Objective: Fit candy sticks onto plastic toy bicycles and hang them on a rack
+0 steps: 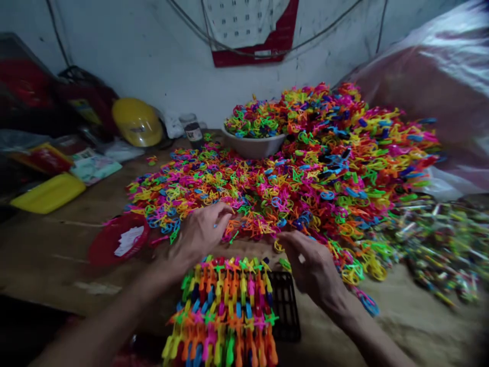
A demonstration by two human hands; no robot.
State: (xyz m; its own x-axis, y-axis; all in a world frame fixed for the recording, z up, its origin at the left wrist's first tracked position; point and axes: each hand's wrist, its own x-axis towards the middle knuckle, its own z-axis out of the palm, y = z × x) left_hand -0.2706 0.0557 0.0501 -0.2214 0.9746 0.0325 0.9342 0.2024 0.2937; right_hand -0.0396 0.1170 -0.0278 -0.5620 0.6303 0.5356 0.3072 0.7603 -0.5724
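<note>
My left hand point(206, 224) is at the near edge of a big pile of small coloured plastic pieces point(252, 183), its fingers bent together over them. What its fingertips pinch, if anything, is too small to tell. On the right, my right hand point(315, 265) curls inward over the pile's front edge. A yellow plastic piece point(278, 246) shows at its fingertips; whether it is gripped is unclear. Between my forearms, coloured plastic pieces point(225, 311) stand upright in close rows on a black slotted rack point(286, 306), whose right side is uncovered.
A white bowl point(254, 146) heaped with pieces stands in the pile. Left are a red dish point(105, 244) with paper slips, a yellow tray point(49, 193), a yellow helmet point(136, 122) and a jar point(192, 131). Right are a large plastic bag point(431, 86) and wrapped items point(451, 239).
</note>
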